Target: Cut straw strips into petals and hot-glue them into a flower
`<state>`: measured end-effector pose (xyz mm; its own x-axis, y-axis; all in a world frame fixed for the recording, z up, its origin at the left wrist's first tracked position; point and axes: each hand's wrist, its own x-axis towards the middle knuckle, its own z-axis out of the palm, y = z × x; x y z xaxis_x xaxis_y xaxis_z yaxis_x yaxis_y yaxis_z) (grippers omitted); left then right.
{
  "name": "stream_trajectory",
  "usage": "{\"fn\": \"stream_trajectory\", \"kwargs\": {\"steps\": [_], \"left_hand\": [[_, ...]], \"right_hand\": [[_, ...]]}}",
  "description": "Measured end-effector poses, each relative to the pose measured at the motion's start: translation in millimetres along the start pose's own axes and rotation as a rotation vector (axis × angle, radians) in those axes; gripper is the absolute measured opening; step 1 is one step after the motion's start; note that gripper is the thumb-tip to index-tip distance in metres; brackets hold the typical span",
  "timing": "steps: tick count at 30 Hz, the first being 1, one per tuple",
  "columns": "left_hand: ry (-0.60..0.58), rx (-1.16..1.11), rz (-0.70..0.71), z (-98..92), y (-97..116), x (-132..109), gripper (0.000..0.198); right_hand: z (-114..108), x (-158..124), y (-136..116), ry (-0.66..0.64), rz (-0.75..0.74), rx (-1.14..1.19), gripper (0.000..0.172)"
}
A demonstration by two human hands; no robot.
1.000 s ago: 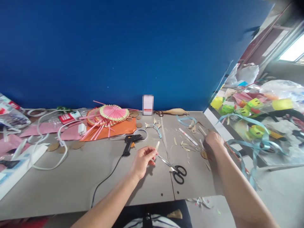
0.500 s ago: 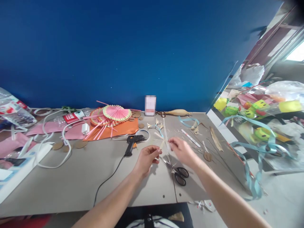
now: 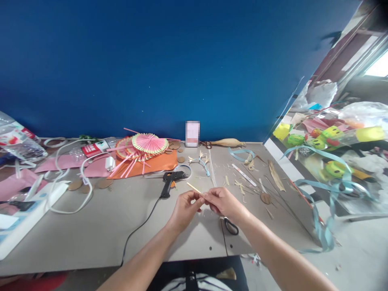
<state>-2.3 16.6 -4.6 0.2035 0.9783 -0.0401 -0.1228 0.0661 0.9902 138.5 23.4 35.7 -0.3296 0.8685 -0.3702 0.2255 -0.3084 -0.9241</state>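
Pinching pale strip [image 3: 194, 188] with your left hand [image 3: 184, 208] and right hand [image 3: 226, 202], fingertips together above bench [image 3: 91, 242], right of glue gun [image 3: 168, 186]. Strip could split if you twist hard; lowering right hand could catch scissors [image 3: 226, 223], blades hidden beneath.

Two hands, one left hand [image 3: 185, 208] and one right [image 3: 226, 201], and one slim pale stick [image 3: 194, 188]. On the surface [image 3: 97, 230]: one black glue gun [image 3: 168, 184], one partly hidden pair of scissors [image 3: 232, 227], one orange sheet [image 3: 170, 162], one white power strip [image 3: 30, 230], at least two pleated rosettes [image 3: 150, 142], and at least four brown discs [image 3: 266, 198].
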Motion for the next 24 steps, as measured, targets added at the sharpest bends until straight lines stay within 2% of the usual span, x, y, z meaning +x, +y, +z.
{"fn": "stream_trajectory", "kwargs": {"steps": [3,7,11,16,18,19,22,23,24], "left_hand": [[-0.070,0.010,0.023,-4.0,7.5,-4.6,0.023],[-0.147,-0.045,0.039,-6.2,21.3,-10.1,0.020],[-0.183,-0.076,0.050,-6.6,29.3,-18.9,0.016],[-0.204,0.016,0.103,-9.9,34.9,-29.6,0.016],[-0.207,0.010,0.102,-11.2,34.9,-31.3,0.015],[-0.191,-0.024,0.089,-11.1,34.3,-31.5,0.015],[-0.106,-0.203,-0.002,-6.3,32.2,-30.0,0.017],[-0.098,-0.253,-0.040,-3.2,32.3,-28.9,0.018],[-0.096,-0.278,-0.069,0.2,33.0,-27.6,0.019]], "right_hand": [[-2.6,-5.8,-5.3,-0.191,0.205,0.244,0.034],[-7.5,-13.6,-11.2,-0.340,0.372,0.410,0.033],[-7.9,-21.9,-10.3,-0.451,0.379,0.490,0.033],[-16.8,-36.3,-16.2,-0.513,0.330,0.519,0.033],[-29.9,-40.3,-23.6,-0.472,0.289,0.534,0.033],[-37.1,-41.1,-27.2,-0.407,0.242,0.553,0.034],[-49.2,-37.9,-32.6,-0.038,0.009,0.534,0.032],[-47.5,-36.1,-31.9,0.038,-0.026,0.468,0.034],[-42.9,-34.7,-30.4,0.020,-0.008,0.386,0.037]]}}
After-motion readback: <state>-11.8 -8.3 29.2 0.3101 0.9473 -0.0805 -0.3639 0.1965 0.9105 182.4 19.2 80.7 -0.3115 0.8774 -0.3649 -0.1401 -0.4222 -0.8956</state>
